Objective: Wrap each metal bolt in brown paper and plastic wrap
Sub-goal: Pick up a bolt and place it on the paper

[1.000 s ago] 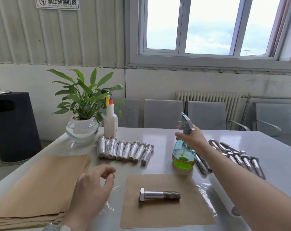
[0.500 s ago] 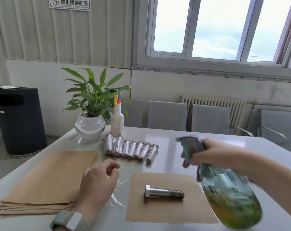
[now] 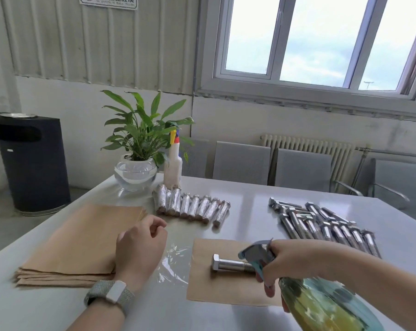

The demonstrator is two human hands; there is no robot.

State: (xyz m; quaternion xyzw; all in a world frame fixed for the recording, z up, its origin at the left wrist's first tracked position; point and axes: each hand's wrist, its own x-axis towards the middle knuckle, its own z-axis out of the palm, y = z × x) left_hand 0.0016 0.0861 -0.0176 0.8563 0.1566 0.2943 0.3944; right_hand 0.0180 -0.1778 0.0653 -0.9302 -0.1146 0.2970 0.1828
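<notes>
While right hand (image 3: 290, 261) grips spray bottle (image 3: 321, 304), bolt (image 3: 232, 265) lies left-right, head left; left hand (image 3: 140, 247) loosely curled, empty.

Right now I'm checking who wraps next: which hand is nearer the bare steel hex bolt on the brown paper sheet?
Right. The right hand holds the spray bottle just over the bolt's threaded end; the left hand hovers left, beyond the paper sheet.

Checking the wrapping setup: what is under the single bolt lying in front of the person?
The bolt lies on one brown paper sheet, with clear plastic wrap showing at the sheet's left edge. The spray bottle in the right hand covers the bolt's threaded end.
</notes>
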